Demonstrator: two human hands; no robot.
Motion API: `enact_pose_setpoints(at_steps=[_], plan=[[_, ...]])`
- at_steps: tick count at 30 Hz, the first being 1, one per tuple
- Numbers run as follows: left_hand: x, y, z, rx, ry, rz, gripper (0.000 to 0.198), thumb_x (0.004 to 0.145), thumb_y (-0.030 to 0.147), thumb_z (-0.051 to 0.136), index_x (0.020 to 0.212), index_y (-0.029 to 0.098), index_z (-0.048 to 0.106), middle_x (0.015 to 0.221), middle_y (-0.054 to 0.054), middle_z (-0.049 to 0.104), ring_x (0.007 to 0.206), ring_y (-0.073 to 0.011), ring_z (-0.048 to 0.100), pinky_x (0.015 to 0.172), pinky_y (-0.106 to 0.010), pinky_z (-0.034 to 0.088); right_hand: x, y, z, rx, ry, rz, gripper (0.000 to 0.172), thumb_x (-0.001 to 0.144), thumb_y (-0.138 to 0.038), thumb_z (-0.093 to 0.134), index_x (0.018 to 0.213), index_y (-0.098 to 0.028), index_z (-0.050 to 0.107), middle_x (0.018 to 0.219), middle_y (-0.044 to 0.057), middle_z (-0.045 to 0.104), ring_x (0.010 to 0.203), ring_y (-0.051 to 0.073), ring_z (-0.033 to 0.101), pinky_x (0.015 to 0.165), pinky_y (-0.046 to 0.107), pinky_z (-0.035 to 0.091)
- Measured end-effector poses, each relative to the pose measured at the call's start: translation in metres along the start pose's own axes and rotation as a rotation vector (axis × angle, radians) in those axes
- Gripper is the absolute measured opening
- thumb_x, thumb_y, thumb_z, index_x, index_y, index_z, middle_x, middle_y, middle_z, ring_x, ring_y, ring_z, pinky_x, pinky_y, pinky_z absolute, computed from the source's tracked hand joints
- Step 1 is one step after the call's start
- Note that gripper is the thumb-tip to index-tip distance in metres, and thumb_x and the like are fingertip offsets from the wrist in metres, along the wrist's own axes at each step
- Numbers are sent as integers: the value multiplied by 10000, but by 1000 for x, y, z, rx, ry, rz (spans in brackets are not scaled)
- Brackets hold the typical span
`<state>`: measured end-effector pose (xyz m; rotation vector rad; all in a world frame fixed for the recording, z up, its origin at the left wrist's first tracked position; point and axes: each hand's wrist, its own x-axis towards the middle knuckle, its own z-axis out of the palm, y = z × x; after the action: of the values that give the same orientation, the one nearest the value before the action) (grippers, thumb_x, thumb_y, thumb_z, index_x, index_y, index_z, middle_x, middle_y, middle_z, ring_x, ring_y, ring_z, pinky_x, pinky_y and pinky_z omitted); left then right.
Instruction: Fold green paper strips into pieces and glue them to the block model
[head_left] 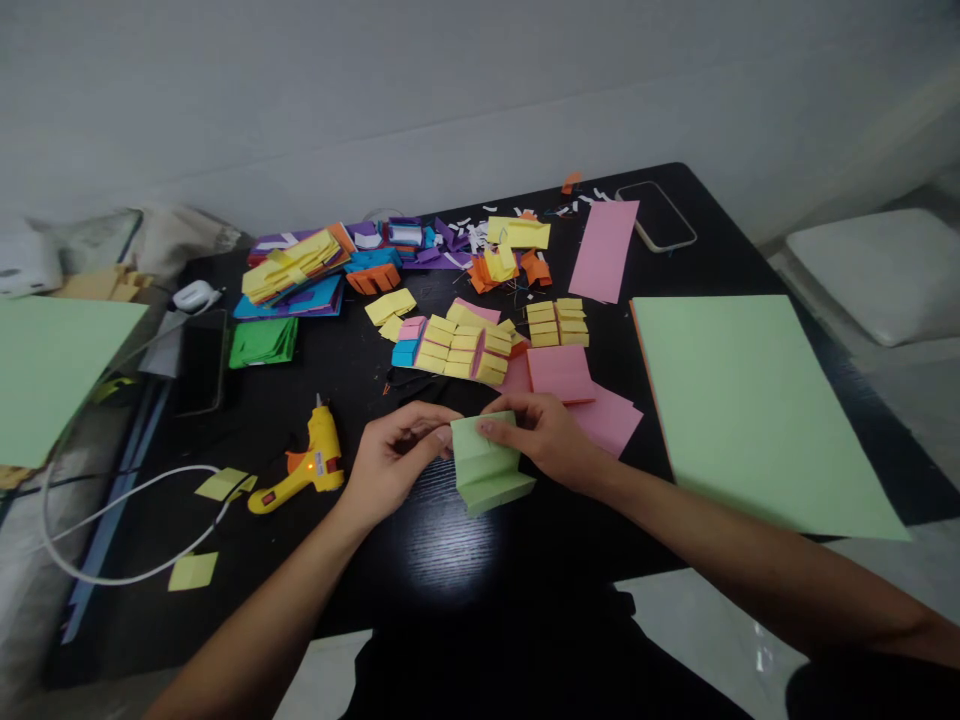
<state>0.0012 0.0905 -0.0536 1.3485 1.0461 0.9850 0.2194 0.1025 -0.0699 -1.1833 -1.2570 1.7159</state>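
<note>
A light green folded paper (486, 462) with several crosswise creases hangs between my hands above the black table. My right hand (541, 432) pinches its top right part, thumb in front. At its upper left edge, my left hand (401, 450) has thumb and fingers closed on the paper's corner. Just beyond my hands lies a group of small folded yellow paper blocks (459, 347), with pink and blue ones at its left end. Pink paper pieces (561, 372) lie beyond my right hand. A yellow glue gun (315, 460) with a lit orange light lies left of my left hand.
Large light green sheets (750, 410) lie at the right, near a phone (656, 215) and a pink strip (604, 250). Folded paper stacks (296, 265), green papers (262, 342) and white scraps stand at the back. A white cable (127, 580) loops at the left.
</note>
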Motion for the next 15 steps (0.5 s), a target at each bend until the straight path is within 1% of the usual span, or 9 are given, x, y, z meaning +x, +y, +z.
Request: enact_pose_setpoints(at_steps=[3, 7, 11, 13, 15], plan=[[0, -2, 0, -45, -6, -19, 112, 910, 218, 774, 1007, 178, 814, 807, -28, 798, 675, -120, 726, 669, -211, 612, 0, -1, 0, 14, -1, 31, 328, 774, -483, 829, 865, -173, 771, 711, -4, 651, 634, 126, 524, 560, 264, 371], [-1, -2, -2, -83, -43, -41, 142, 906, 202, 777, 1040, 176, 816, 796, -29, 794, 696, -123, 739, 691, -208, 618, -1, -3, 0, 32, -24, 57, 282, 814, -460, 781, 850, -181, 768, 705, -8, 645, 625, 123, 515, 570, 267, 371], [-1, -4, -1, -98, -60, -58, 185, 882, 188, 795, 1067, 178, 801, 873, -45, 814, 769, -139, 767, 731, -218, 626, -1, -3, 0, 57, -44, 78, 276, 833, -453, 767, 849, -178, 763, 699, -12, 637, 612, 113, 501, 572, 265, 366], [-1, -6, 0, -79, -47, -54, 179, 864, 188, 810, 1043, 178, 796, 890, -47, 818, 792, -146, 774, 736, -220, 627, -1, -3, 1, 49, -49, 80, 280, 841, -455, 763, 860, -176, 764, 697, -11, 636, 612, 113, 503, 567, 263, 364], [-1, -7, 2, -37, -24, -43, 122, 874, 216, 803, 987, 171, 795, 842, -43, 809, 744, -143, 762, 695, -219, 622, -1, -1, 2, 10, -47, 64, 284, 850, -458, 757, 871, -175, 768, 700, -7, 640, 618, 119, 511, 561, 263, 364]])
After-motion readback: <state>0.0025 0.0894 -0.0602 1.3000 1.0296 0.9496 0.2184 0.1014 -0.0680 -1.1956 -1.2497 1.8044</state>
